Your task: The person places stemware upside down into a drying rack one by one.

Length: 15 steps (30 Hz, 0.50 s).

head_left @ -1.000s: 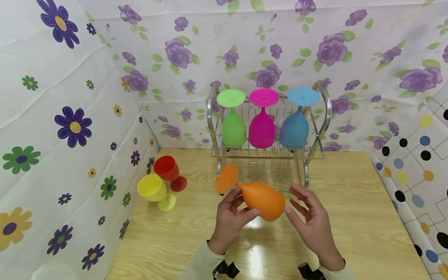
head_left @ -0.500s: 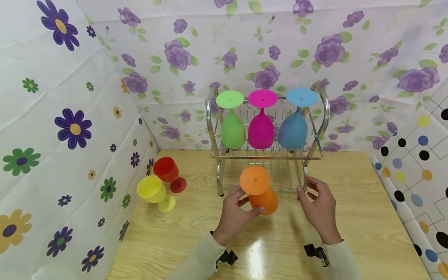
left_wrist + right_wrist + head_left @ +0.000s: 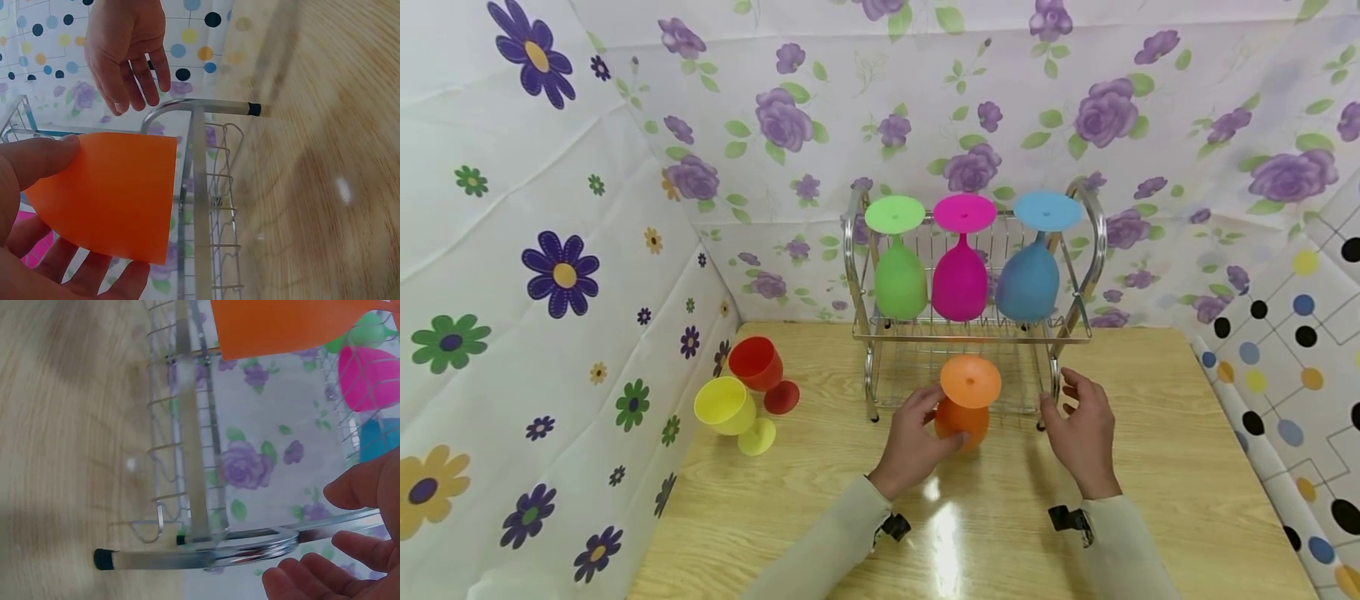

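Note:
My left hand [image 3: 921, 442] grips an orange plastic goblet [image 3: 962, 423] by its bowl, base up and mouth down. The goblet is in front of the lower tier of a metal dish rack [image 3: 970, 338]. In the left wrist view, the thumb lies on one side of the orange bowl [image 3: 115, 197] and the fingers curl along the other. My right hand [image 3: 1081, 433] is beside the rack's right front leg, holding nothing. Its fingers are relaxed and spread from the thumb [image 3: 356, 487], close to the rack's chrome side tube [image 3: 250, 552].
On the rack's upper tier, a green goblet [image 3: 900, 279], a magenta goblet [image 3: 960, 279] and a blue goblet [image 3: 1028, 279] stand upside down. A red goblet [image 3: 756, 363] and a yellow goblet [image 3: 726, 406] are at the left of the wooden table [image 3: 805, 517]. Patterned cloths surround it.
The orange goblet has turned from lying sideways to base up, held by the left hand alone. The right hand has let go of its rim and moved right, to the rack's leg.

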Each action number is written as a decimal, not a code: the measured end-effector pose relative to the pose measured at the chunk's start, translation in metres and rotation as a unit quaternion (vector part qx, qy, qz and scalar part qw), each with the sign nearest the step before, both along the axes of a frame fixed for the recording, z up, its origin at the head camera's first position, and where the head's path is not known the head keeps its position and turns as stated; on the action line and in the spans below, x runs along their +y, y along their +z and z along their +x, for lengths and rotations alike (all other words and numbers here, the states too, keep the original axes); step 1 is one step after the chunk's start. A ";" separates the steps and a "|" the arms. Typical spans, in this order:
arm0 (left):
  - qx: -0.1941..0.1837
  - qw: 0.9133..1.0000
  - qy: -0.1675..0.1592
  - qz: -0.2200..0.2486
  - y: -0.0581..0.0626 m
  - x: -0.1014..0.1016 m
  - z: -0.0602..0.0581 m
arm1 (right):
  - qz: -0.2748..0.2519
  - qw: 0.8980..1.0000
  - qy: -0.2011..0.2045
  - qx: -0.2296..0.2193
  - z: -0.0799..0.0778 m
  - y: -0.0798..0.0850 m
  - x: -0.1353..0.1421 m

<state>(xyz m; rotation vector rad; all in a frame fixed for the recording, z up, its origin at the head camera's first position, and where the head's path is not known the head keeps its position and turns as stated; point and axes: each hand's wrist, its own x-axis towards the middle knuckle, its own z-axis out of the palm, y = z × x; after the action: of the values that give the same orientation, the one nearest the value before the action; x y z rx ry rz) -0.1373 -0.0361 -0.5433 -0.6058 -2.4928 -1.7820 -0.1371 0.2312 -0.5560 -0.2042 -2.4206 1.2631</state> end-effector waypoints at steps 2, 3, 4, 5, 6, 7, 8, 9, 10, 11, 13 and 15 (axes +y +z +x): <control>-0.008 1.000 0.001 -0.008 -0.003 0.001 -0.004 | 0.000 1.000 -0.007 -0.006 -0.003 -0.005 0.001; -0.010 1.000 0.001 -0.010 -0.005 0.002 -0.005 | 0.000 1.000 -0.011 -0.008 -0.005 -0.008 0.001; -0.011 1.000 0.002 -0.011 -0.006 0.002 -0.007 | 0.001 1.000 -0.015 -0.010 -0.006 -0.010 0.001; -0.012 1.000 0.002 -0.012 -0.008 0.003 -0.009 | 0.001 1.000 -0.018 -0.011 -0.007 -0.012 0.001; -0.014 1.000 0.002 -0.012 -0.009 0.004 -0.010 | 0.001 1.000 -0.021 -0.010 -0.008 -0.014 0.001; -0.014 1.000 0.002 -0.013 -0.011 0.005 -0.012 | 0.001 1.000 -0.024 -0.010 -0.009 -0.015 0.002; -0.016 1.000 0.002 -0.013 -0.012 0.006 -0.014 | 0.000 1.000 -0.025 -0.009 -0.010 -0.016 0.002; -0.017 1.000 0.002 -0.012 -0.014 0.007 -0.015 | 0.001 1.000 -0.027 -0.009 -0.012 -0.017 0.002; -0.018 1.000 0.002 -0.012 -0.015 0.008 -0.017 | 0.002 0.999 -0.030 -0.010 -0.013 -0.018 0.002; -0.019 1.000 0.001 -0.012 -0.016 0.008 -0.019 | 0.004 0.999 -0.033 -0.012 -0.015 -0.019 0.002; -0.024 1.000 -0.001 -0.010 -0.018 0.010 -0.023 | 0.005 0.999 -0.041 -0.016 -0.018 -0.022 0.002; -0.025 1.000 -0.004 -0.007 -0.019 0.012 -0.027 | 0.007 0.999 -0.048 -0.014 -0.021 -0.025 0.002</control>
<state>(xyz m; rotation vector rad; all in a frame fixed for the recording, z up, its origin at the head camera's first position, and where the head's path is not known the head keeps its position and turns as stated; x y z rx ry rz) -0.1646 -0.0243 -0.5621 -0.5794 -2.5413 -1.8059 -0.1585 0.2337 -0.5806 -0.3321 -2.4126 1.2073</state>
